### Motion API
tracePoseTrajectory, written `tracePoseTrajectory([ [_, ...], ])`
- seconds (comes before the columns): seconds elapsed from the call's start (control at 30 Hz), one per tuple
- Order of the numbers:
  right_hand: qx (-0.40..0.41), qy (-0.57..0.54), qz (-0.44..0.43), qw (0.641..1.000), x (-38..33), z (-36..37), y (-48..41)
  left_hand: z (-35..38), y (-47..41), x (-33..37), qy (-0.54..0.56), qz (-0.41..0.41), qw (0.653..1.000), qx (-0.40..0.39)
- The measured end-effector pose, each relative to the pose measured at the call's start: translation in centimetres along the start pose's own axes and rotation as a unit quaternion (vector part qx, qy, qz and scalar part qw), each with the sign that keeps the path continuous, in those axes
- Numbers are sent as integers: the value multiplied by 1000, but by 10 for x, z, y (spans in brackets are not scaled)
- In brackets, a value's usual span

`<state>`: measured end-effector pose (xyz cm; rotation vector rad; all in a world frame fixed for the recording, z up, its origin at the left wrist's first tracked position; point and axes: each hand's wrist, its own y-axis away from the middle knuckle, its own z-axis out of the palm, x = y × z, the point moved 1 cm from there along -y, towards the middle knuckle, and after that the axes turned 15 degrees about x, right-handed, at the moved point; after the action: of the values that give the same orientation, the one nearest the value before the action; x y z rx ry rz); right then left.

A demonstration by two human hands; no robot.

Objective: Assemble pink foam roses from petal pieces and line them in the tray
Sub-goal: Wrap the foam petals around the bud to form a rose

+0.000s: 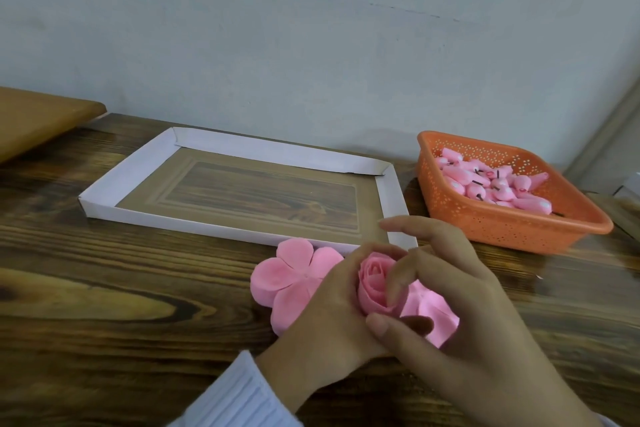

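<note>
The half-built foam rose point(375, 282) is held just in front of the near right corner of the white cardboard tray point(221, 227), a little above the wooden surface point(104, 288). The left hand point(322, 315) curls round its left side and base, a closed grip on the bloom. The right hand point(460, 315) also has a grip on it: the thumb and a bent finger pinch the outer wrap, while the forefinger sticks out straight towards the tray's corner. A loose outer petal layer point(433, 312) spreads under the right palm. Whether it is already joined to the rose I cannot tell.

A flat five-lobed petal piece point(287, 281) lies just in front of the tray's near rim, touching the left hand's knuckles. To the right of the tray stands an orange perforated basket point(502, 222) of pink buds point(495, 184) with short dark stems.

The foam looks very light, soft and springy. It will probably dent under hard pressure, and a rolled petal is likely to uncurl if released too soon. The best hold is low, round the base where the layers gather, with only light fingertip pressure on the thin upper edges. The flat piece is best lifted by one lobe or from near its centre. No rose lies in the tray yet.
</note>
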<state>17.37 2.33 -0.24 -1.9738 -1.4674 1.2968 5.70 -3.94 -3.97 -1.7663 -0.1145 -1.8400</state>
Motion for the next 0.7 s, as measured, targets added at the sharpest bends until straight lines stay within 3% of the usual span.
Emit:
tracePoseTrajectory([
  [0.2, 6, 47, -38, 998, 2, -3, -3, -2, 0, -10, -2, -37, 999, -31],
  [0.43, 49, 97, -17, 994, 6, -13, -2, -4, 0, -12, 50, -99, 993, -38],
  [0.7, 6, 25, 58, 998, 6, -12, 0, -1, 1, -11, 94, -130, 984, -77],
])
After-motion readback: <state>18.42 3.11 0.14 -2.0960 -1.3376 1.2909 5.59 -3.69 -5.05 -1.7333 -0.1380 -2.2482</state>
